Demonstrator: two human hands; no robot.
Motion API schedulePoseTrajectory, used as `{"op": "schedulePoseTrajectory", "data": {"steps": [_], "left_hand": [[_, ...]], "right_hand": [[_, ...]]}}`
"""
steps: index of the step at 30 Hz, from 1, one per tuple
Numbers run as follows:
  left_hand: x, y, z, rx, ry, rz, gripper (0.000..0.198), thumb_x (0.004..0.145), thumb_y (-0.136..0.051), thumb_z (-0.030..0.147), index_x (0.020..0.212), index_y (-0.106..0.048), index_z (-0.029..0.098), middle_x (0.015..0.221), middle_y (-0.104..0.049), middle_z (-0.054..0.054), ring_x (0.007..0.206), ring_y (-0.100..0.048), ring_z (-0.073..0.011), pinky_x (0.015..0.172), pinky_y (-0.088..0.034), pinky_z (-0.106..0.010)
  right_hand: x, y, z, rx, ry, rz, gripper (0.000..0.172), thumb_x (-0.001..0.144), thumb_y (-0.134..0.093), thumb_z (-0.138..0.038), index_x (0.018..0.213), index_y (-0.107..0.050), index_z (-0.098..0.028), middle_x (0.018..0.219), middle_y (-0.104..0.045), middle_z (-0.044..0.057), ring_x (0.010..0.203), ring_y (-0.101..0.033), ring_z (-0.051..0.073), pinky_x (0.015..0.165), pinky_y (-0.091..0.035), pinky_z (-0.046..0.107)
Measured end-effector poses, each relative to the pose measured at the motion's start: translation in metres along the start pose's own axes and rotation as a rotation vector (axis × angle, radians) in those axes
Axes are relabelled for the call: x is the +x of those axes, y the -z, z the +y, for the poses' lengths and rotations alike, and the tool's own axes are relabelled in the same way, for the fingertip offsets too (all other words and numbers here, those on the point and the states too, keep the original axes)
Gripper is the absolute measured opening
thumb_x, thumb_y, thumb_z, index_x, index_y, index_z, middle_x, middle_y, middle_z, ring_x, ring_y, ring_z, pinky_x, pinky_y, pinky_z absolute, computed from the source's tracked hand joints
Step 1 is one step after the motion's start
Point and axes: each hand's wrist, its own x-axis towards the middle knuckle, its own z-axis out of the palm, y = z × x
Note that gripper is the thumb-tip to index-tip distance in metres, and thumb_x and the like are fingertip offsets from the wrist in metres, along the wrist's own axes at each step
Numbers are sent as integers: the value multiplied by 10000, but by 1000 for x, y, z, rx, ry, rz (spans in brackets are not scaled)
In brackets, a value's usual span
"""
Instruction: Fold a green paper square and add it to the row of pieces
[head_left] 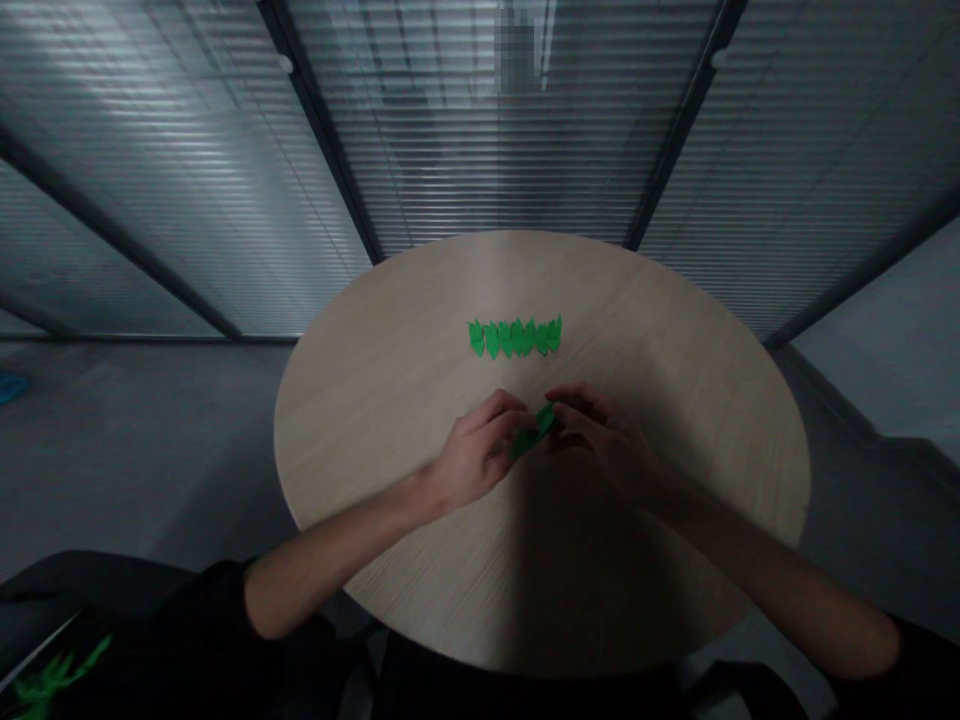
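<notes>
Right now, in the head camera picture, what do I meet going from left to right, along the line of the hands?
Blue thing on the floor → left hand → green paper → right hand

This looks like an office meeting room: glass walls (495, 130) with closed blinds, a round wooden counter (375, 400), and a grey floor (135, 450).

Glass partitions with horizontal blinds (510, 130) in dark frames surround a round pale-wood table (360, 420) on a grey floor (135, 450).
</notes>
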Motion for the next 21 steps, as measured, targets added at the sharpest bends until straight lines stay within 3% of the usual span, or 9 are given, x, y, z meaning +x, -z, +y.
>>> {"op": "schedulePoseTrajectory", "data": {"steps": [5, 9, 13, 17, 21], "left_hand": [[3, 1, 8, -142, 73, -27, 228, 881, -504, 87, 1050, -638, 159, 1021, -650, -112, 906, -651, -210, 763, -583, -353], [5, -3, 10, -386, 423, -53, 99, 960, -568, 241, 1025, -578, 166, 893, -652, -58, 693, -640, -145, 604, -546, -262], [9, -10, 8, -584, 646, -7, 248, 951, -670, 351, 1077, -550, 173, 775, -636, 2, 626, -624, -119, 554, -516, -217], [11, -12, 5, -644, 722, -75, 291, 933, -696, 420, 892, -588, 154, 663, -613, 14, 580, -622, -118, 542, -525, -224], [10, -11, 4, -673, 711, -58, 287, 940, -692, 411, 876, -584, 153, 670, -647, 1, 579, -636, -114, 558, -539, -228]], "right_hand": [[2, 0, 6, -166, 207, 116, 319, 936, -698, -394, 1177, -571, -228, 773, -626, -48, 612, -657, 120, 591, -579, 269], [-1, 1, 12, -291, 311, 92, 277, 1002, -613, -341, 1251, -537, -246, 791, -587, -50, 626, -636, 112, 588, -556, 251], [-4, 3, 16, -377, 355, 23, 264, 1046, -532, -309, 1307, -511, -280, 907, -596, -23, 660, -624, 98, 607, -552, 241], [-5, 2, 14, -379, 351, 9, 269, 1045, -526, -307, 1312, -504, -283, 947, -605, -6, 686, -631, 104, 610, -567, 242], [-3, 0, 11, -260, 304, 15, 284, 1005, -588, -325, 1272, -515, -262, 918, -627, -1, 694, -654, 123, 594, -596, 250]]}}
